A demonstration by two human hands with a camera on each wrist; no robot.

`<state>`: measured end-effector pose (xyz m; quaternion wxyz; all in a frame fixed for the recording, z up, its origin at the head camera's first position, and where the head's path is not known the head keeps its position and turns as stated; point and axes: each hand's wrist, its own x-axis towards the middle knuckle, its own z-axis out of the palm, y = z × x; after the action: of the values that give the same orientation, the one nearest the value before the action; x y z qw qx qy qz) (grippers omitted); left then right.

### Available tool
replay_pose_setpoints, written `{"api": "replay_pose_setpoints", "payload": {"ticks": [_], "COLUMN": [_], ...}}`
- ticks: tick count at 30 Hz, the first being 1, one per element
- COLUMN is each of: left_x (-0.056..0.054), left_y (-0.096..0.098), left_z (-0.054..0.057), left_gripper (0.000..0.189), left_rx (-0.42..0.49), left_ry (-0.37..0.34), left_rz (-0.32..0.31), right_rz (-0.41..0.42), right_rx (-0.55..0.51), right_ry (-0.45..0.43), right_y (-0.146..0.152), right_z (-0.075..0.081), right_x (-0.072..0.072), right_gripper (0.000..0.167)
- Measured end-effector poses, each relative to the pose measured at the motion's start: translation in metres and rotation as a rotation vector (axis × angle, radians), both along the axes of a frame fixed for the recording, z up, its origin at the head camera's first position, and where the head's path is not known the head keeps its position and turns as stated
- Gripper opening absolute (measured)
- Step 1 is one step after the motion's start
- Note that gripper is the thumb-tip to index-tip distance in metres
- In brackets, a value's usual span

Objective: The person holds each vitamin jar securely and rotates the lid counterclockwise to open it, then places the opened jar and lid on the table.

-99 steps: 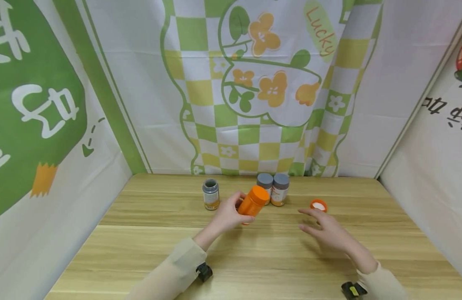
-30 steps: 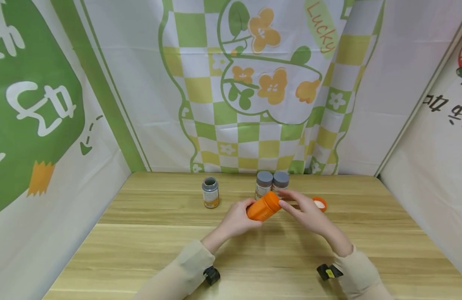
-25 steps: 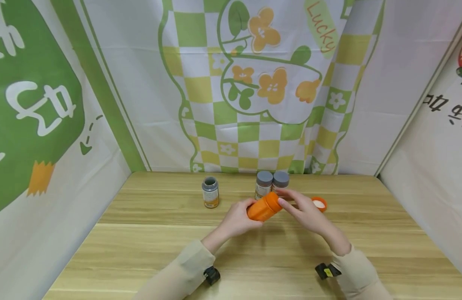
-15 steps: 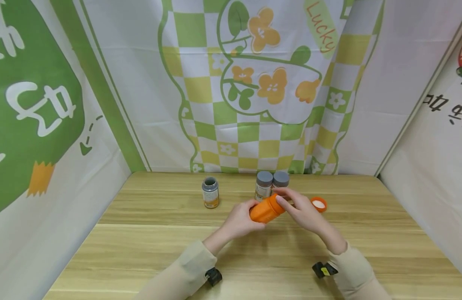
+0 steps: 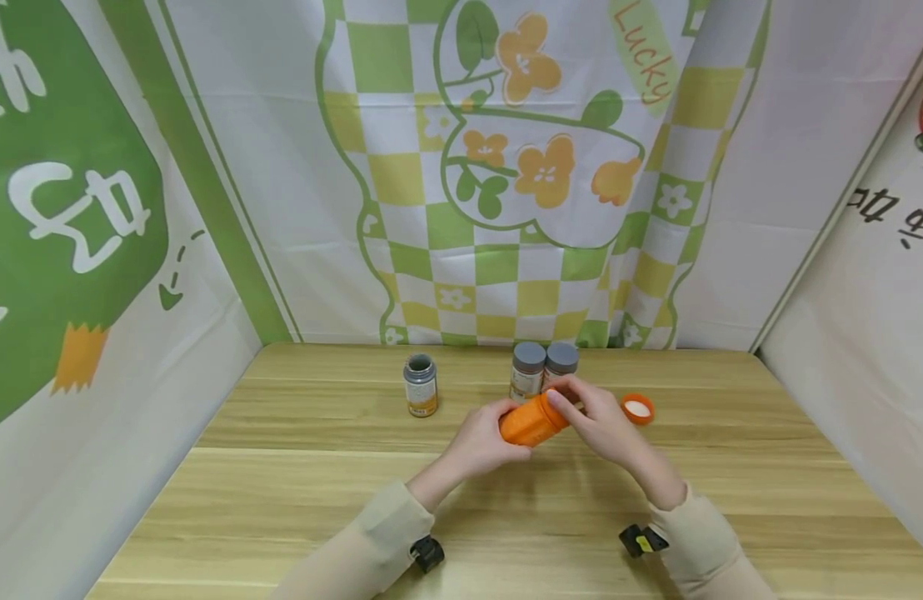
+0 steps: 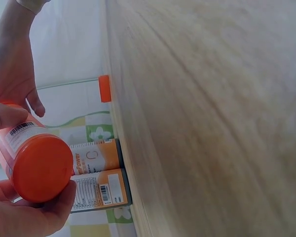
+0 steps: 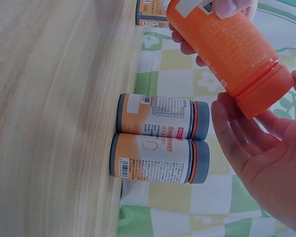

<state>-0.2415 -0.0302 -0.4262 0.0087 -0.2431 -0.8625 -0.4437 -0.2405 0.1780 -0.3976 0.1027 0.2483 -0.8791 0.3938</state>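
Observation:
My left hand (image 5: 480, 439) grips the body of an orange supplement bottle (image 5: 529, 422), held tilted above the table with its top toward the right. At that top end, my right hand (image 5: 602, 423) holds the orange screw cap (image 7: 265, 92) between thumb and fingers. The right wrist view has the cap seated on the bottle, while the left wrist view looks at the bottle's flat base (image 6: 43, 169). Another orange cap (image 5: 637, 409), its white lining upward, lies on the table just beyond the right hand.
Two grey-capped bottles (image 5: 527, 372) stand side by side behind the orange one. A grey bottle without a cap (image 5: 421, 386) stands upright farther left. The wooden table (image 5: 319, 483) ends at a patterned cloth (image 5: 499, 275) behind, with cloth walls on both sides.
The right hand has come left from near the loose cap and now holds the cap on the orange bottle. The left hand has moved slightly right, tilting that bottle further over.

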Motion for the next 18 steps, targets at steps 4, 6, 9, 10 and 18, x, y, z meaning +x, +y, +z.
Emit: {"api": "replay_pose_setpoints", "payload": {"ticks": [4, 6, 9, 10, 18], "left_x": [0.0005, 0.0005, 0.0000, -0.0001, 0.0001], "left_y": [-0.0005, -0.0005, -0.0006, -0.0005, 0.0002], "left_z": [0.0004, 0.0011, 0.0013, 0.0012, -0.0004], "left_gripper": [0.044, 0.044, 0.044, 0.044, 0.043], "left_rx": [-0.005, -0.006, -0.012, -0.015, -0.028], "left_ry": [-0.009, -0.022, -0.027, -0.025, -0.032], "left_rz": [0.001, 0.003, 0.003, 0.002, 0.012], "right_rz": [-0.016, -0.017, -0.018, -0.019, -0.036], "right_rx": [0.008, 0.010, 0.012, 0.011, 0.002], "right_ry": [0.033, 0.047, 0.053, 0.050, 0.065], "right_y": [-0.0022, -0.0033, -0.0048, -0.0052, -0.0072], "right_z": [-0.0011, -0.0017, -0.0033, -0.0041, -0.0073], "right_x": [-0.0006, -0.0010, -0.0020, -0.0023, -0.0039], "right_gripper": [0.019, 0.018, 0.018, 0.018, 0.018]}}
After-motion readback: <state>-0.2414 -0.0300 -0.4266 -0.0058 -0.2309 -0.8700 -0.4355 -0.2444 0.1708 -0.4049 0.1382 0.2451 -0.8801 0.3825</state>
